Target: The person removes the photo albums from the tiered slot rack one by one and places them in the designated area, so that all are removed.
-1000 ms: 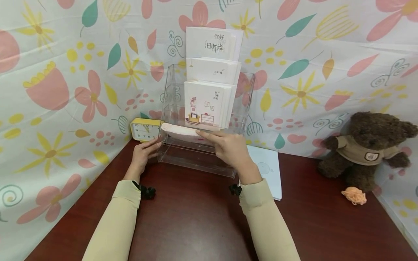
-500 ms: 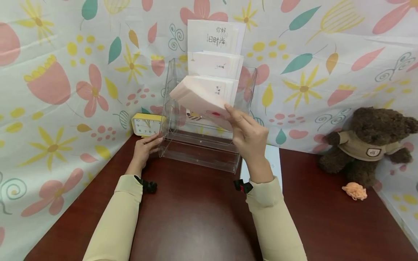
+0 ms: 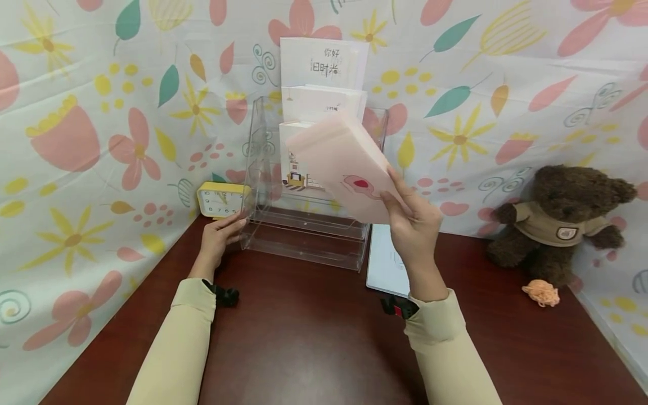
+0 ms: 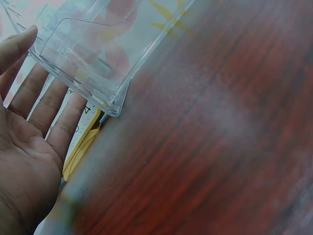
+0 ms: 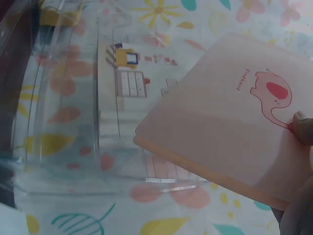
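A pink notebook (image 3: 349,169) with a red elephant drawing is tilted in front of the clear acrylic rack, pinched at its edge by my right hand (image 3: 412,225). In the right wrist view the elephant cover of the notebook (image 5: 210,107) faces the camera, with the thumb on it. My left hand (image 3: 216,239) rests against the left side of the clear rack (image 3: 304,256). Its fingers look fairly straight in the left wrist view, beside the rack's lower corner (image 4: 110,105). White notebooks (image 3: 324,67) stand in the rack's tiers; the pink one partly covers the front ones.
A yellow alarm clock (image 3: 223,199) stands left of the rack, close to the left hand. A pale blue notebook (image 3: 387,267) lies on the table behind the right wrist. On the right are a brown teddy bear (image 3: 562,208) and a peach yarn bundle (image 3: 541,292).
The right hand has lifted the pink notebook up and rightward from the rack's lower tier and turned its elephant cover to face the head camera. The left hand stays at the rack's side.
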A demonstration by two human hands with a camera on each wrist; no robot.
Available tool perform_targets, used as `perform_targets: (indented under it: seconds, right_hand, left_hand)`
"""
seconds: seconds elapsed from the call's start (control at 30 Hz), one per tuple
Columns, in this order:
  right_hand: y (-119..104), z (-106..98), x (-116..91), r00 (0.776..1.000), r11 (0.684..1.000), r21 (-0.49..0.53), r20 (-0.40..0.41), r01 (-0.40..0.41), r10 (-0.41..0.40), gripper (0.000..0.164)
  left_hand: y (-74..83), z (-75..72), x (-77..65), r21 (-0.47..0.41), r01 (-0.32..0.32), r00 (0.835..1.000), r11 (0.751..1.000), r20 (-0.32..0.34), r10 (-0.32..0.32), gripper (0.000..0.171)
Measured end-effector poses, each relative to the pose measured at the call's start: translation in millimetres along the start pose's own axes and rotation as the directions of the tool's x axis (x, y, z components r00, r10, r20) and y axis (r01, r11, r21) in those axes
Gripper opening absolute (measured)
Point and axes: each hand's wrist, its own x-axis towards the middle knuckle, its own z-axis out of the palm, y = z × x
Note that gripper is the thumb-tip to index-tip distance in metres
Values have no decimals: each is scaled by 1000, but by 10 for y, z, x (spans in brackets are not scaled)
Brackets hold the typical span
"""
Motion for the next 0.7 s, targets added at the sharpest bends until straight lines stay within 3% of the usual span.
perform_targets:
  seconds: [0.2, 0.4, 0.7]
  right_hand:
    - [43, -263, -34, 994, 995, -18, -48, -100, 99, 49]
    - [119, -589, -95, 979, 978, -94, -102, -186, 176, 51]
    - [230, -1114, -299, 899, 907, -66, -184, -415, 398, 49]
  left_hand:
    - [30, -6, -18, 13, 1, 1000, 1000, -7, -1, 59]
    - [159, 24, -114, 31, -1, 1000, 1000, 9, 1, 56]
    - [261, 76, -208, 50, 5, 1000, 999, 20, -6, 57]
